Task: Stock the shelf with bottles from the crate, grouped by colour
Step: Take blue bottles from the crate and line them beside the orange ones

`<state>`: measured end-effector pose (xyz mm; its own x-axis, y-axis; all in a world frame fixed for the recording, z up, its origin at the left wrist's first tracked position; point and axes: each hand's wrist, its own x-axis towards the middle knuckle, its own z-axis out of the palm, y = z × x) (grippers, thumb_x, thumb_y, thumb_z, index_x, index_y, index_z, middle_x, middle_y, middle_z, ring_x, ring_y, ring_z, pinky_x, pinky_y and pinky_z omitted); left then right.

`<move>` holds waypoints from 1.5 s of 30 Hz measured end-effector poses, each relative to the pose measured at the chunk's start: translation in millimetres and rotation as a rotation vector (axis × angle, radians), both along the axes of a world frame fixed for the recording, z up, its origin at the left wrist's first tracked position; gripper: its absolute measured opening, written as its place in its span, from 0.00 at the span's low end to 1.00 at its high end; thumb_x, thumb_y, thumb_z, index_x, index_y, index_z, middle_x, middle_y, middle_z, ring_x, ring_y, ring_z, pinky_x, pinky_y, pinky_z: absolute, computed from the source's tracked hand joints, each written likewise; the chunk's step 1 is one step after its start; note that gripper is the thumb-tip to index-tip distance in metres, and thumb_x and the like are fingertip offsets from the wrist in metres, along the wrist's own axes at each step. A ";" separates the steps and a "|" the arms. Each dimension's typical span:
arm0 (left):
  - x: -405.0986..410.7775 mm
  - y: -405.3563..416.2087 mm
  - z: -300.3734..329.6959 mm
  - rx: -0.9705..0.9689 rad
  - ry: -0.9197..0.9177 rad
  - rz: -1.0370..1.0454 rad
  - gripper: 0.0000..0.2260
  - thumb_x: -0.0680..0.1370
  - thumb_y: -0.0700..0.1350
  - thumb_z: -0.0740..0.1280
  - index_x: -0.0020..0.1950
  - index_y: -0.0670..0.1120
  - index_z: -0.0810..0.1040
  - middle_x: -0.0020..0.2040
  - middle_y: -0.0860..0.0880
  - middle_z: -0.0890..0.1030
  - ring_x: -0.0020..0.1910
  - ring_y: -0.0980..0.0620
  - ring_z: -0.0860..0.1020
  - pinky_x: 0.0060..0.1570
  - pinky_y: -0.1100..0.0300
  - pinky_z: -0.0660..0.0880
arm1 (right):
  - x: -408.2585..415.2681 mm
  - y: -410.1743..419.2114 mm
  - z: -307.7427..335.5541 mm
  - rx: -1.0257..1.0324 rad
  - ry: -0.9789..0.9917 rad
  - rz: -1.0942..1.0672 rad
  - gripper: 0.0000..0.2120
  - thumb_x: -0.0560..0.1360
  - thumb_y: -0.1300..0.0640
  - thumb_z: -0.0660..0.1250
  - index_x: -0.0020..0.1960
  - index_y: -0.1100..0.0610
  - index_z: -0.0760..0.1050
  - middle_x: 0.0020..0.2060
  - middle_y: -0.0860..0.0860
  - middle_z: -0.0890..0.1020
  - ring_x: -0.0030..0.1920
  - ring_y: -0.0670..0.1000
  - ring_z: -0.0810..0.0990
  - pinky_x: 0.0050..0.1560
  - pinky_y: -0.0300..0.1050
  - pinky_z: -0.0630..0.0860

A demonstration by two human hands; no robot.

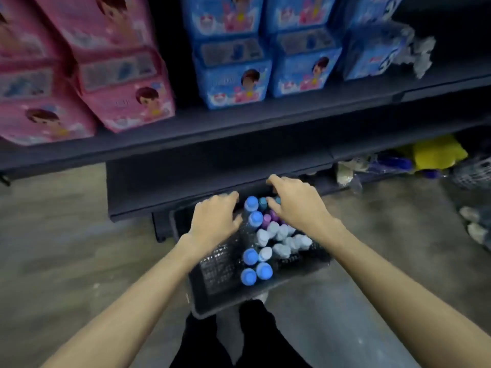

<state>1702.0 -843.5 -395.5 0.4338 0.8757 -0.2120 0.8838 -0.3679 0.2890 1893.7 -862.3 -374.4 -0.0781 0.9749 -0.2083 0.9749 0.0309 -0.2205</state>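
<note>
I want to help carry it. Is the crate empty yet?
No. The crate still holds many bottles, their blue, pale and purple caps showing.

A dark metal shelf runs across the aisle, carrying pink printed packs stacked at the left and blue printed packs stacked to their right, a dark gap between the two colours; a further blue pack in crumpled clear wrap stands at the right end. Below it, a lower dark shelf board juts toward the camera, its visible part bare. On the grey concrete floor sits a black plastic crate of upright bottles, just in front of that board. Farther right, a yellow bag and clear-wrapped goods lie under the shelving, blurred.
</note>
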 end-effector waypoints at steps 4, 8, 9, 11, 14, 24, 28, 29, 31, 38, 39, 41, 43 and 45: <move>-1.2 -31.7 -82.7 -0.160 0.091 0.026 0.14 0.75 0.52 0.65 0.58 0.48 0.71 0.53 0.48 0.78 0.52 0.42 0.79 0.42 0.52 0.73 | -0.9 -18.1 -82.2 -0.145 -0.028 0.035 0.14 0.79 0.52 0.63 0.61 0.56 0.69 0.51 0.54 0.79 0.50 0.61 0.79 0.39 0.50 0.69; -2.2 -55.9 -157.5 -0.285 0.161 0.047 0.19 0.77 0.50 0.64 0.67 0.48 0.68 0.60 0.47 0.76 0.57 0.42 0.78 0.47 0.52 0.74 | -11.7 -38.3 -173.3 -0.339 -0.006 0.068 0.15 0.78 0.53 0.63 0.63 0.55 0.68 0.54 0.56 0.78 0.53 0.62 0.78 0.41 0.51 0.72; -2.7 -60.9 -174.4 -0.316 0.170 0.058 0.19 0.77 0.49 0.63 0.68 0.48 0.68 0.61 0.47 0.76 0.57 0.42 0.78 0.48 0.52 0.74 | -15.5 -43.6 -195.8 -0.398 -0.016 0.073 0.16 0.78 0.54 0.64 0.64 0.54 0.68 0.56 0.57 0.77 0.53 0.62 0.78 0.41 0.50 0.71; -3.2 -68.8 -206.5 -0.372 0.170 0.096 0.17 0.77 0.47 0.63 0.66 0.48 0.70 0.61 0.47 0.76 0.55 0.42 0.78 0.48 0.52 0.74 | -25.0 -53.3 -238.8 -0.518 -0.041 0.085 0.18 0.78 0.55 0.64 0.67 0.53 0.67 0.60 0.57 0.76 0.56 0.63 0.78 0.41 0.50 0.69; -4.7 -79.6 -239.1 -0.432 0.152 0.147 0.16 0.77 0.47 0.65 0.64 0.47 0.72 0.62 0.48 0.74 0.54 0.42 0.79 0.48 0.50 0.76 | -37.2 -65.6 -280.3 -0.575 -0.104 0.133 0.22 0.80 0.57 0.63 0.72 0.54 0.64 0.64 0.58 0.74 0.60 0.62 0.77 0.48 0.51 0.72; -17.9 -96.5 -258.7 -0.453 0.148 0.204 0.18 0.76 0.46 0.67 0.66 0.47 0.71 0.62 0.48 0.74 0.54 0.43 0.79 0.47 0.50 0.76 | -45.4 -60.7 -291.1 -0.464 -0.157 0.224 0.19 0.76 0.57 0.67 0.65 0.59 0.68 0.58 0.58 0.77 0.55 0.61 0.79 0.41 0.48 0.65; -19.4 -77.3 -227.7 -0.508 0.037 0.257 0.30 0.75 0.47 0.70 0.74 0.49 0.62 0.66 0.45 0.73 0.60 0.42 0.76 0.54 0.50 0.74 | -38.2 -38.3 -218.7 -0.350 -0.089 0.251 0.17 0.72 0.49 0.67 0.57 0.55 0.70 0.53 0.54 0.79 0.51 0.60 0.80 0.41 0.48 0.67; -19.1 -70.1 -216.2 -0.509 -0.020 0.267 0.33 0.74 0.47 0.72 0.75 0.50 0.60 0.67 0.45 0.72 0.62 0.41 0.75 0.57 0.50 0.74 | -36.4 -31.5 -194.6 -0.319 -0.063 0.239 0.16 0.71 0.48 0.66 0.55 0.54 0.70 0.51 0.53 0.80 0.49 0.61 0.80 0.41 0.48 0.70; -17.5 -54.0 -188.5 -0.499 -0.145 0.271 0.36 0.72 0.47 0.74 0.76 0.52 0.60 0.69 0.45 0.71 0.65 0.42 0.73 0.61 0.49 0.72 | -32.9 -17.9 -140.0 -0.255 -0.003 0.223 0.17 0.69 0.45 0.66 0.53 0.53 0.71 0.49 0.52 0.80 0.48 0.61 0.80 0.42 0.50 0.74; -21.2 16.7 -51.9 -0.332 -0.488 0.147 0.24 0.64 0.49 0.77 0.53 0.58 0.70 0.45 0.56 0.79 0.44 0.52 0.77 0.42 0.57 0.72 | -20.7 34.2 55.0 0.027 0.197 0.208 0.22 0.61 0.42 0.67 0.53 0.46 0.77 0.44 0.43 0.83 0.44 0.50 0.81 0.46 0.49 0.78; -22.5 26.5 -29.5 -0.303 -0.517 0.116 0.22 0.64 0.50 0.78 0.50 0.60 0.69 0.41 0.57 0.78 0.40 0.54 0.75 0.39 0.57 0.71 | -19.2 40.7 78.1 0.065 0.235 0.203 0.22 0.60 0.42 0.66 0.53 0.46 0.78 0.43 0.42 0.83 0.43 0.48 0.81 0.47 0.48 0.78; -23.5 43.9 12.3 -0.220 -0.566 0.080 0.21 0.63 0.53 0.79 0.47 0.60 0.69 0.39 0.58 0.79 0.36 0.58 0.75 0.38 0.57 0.73 | -17.7 52.0 121.5 0.143 0.300 0.203 0.23 0.60 0.43 0.66 0.53 0.47 0.79 0.44 0.39 0.82 0.43 0.43 0.80 0.49 0.47 0.79; -22.2 58.0 46.8 -0.147 -0.616 0.062 0.22 0.63 0.55 0.78 0.52 0.57 0.74 0.43 0.58 0.82 0.41 0.60 0.80 0.44 0.53 0.78 | -17.8 59.5 159.3 0.206 0.355 0.187 0.22 0.63 0.47 0.69 0.57 0.48 0.79 0.48 0.38 0.82 0.47 0.40 0.79 0.52 0.45 0.78; -21.4 68.3 80.3 -0.084 -0.672 0.047 0.26 0.63 0.56 0.79 0.57 0.54 0.76 0.46 0.58 0.84 0.45 0.60 0.81 0.46 0.52 0.79 | -17.9 62.6 189.7 0.273 0.422 0.162 0.22 0.68 0.51 0.72 0.62 0.47 0.76 0.52 0.40 0.81 0.52 0.41 0.79 0.53 0.43 0.78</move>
<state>1680.6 -775.2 -315.1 0.4569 0.8892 0.0227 0.5165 -0.2860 0.8071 1875.7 -799.6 -184.7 -0.2545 0.9577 0.1341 0.7810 0.2853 -0.5556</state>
